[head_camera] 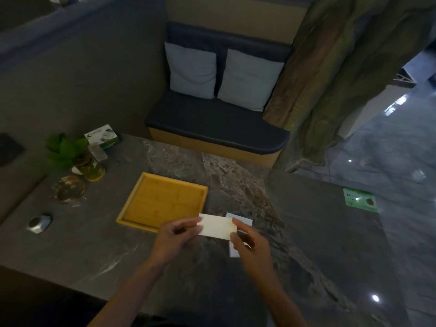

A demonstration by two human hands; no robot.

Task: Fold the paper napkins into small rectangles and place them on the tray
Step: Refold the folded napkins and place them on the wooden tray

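Observation:
A folded white napkin [217, 226] hangs just above the table, a small rectangle held between both hands. My left hand [175, 237] pinches its left edge. My right hand [250, 244] pinches its right edge. Under my right hand lies a pile of white napkins [243, 220] on the table, partly hidden by the hand and the held napkin. The square wooden tray [162, 201] sits to the left of the napkins with nothing on it.
A potted green plant [70, 154], a glass ashtray [68, 190], a tissue box [103, 136] and a small metal object [39, 223] stand at the table's left. A cushioned bench [212, 123] lies beyond the far edge. A green card [359, 199] lies at right.

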